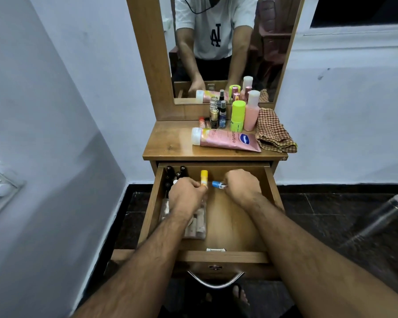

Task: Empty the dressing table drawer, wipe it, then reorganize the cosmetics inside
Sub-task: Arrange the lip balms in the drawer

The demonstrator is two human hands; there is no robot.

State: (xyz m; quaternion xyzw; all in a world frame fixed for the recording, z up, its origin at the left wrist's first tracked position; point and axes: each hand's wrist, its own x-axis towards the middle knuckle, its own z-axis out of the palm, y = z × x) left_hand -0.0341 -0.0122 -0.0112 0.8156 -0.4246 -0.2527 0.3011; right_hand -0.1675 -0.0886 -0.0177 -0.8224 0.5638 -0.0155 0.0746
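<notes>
Head view of a wooden dressing desk [170,143] with its drawer [228,216] pulled fully out toward the viewer.

Drawer contents: at 11 o'clock, against the back-left corner, stand several dark bottles [176,173]; along the left wall at 8 o'clock lies a clear plastic case [197,222] holding small pale tubes. The left hand [186,196] hovers over this side, its fingers curled round the lower end of a yellow stick [204,177], which stands upright near the back wall at 12 o'clock. The right hand [241,187] has its fingers bent and pinches a small blue-capped tube [218,184], lying crosswise just right of the yellow stick. The two items are close but apart.

The drawer floor from centre to 3 o'clock and down to the front rail at 6 o'clock shows bare wood. A metal handle [215,282] curves below the drawer front.

Desk top: a pink lotion tube [225,140] lies on its side at 12 o'clock. Behind it stand a green bottle [237,115], a pink bottle [251,111] and small spray bottles [218,113]. A checked cloth [274,134] overhangs the right edge at 2 o'clock. The left half of the top is bare. A mirror [216,42] rises behind.
</notes>
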